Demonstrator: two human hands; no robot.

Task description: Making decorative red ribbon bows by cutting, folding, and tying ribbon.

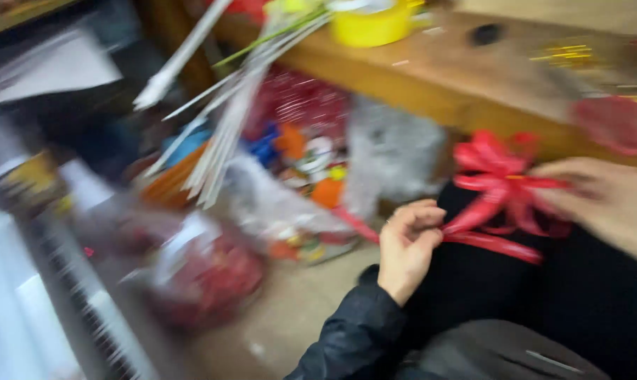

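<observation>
A shiny red ribbon bow (pixel 498 179) with several loops hangs between my hands, over my dark-clothed lap. My left hand (pixel 408 246), in a black sleeve, pinches a ribbon tail at the bow's left side. My right hand (pixel 610 204) grips the bow from the right, fingers closed around its loops. A flat red ribbon strip (pixel 498 244) runs under the bow. The whole frame is motion-blurred.
A wooden workbench (pixel 431 77) runs along the top, with a yellow tape roll (pixel 371 24) on it. White and green sticks (pixel 223 119) lean from it. Plastic bags of red and coloured items (pixel 206 271) lie on the floor at left.
</observation>
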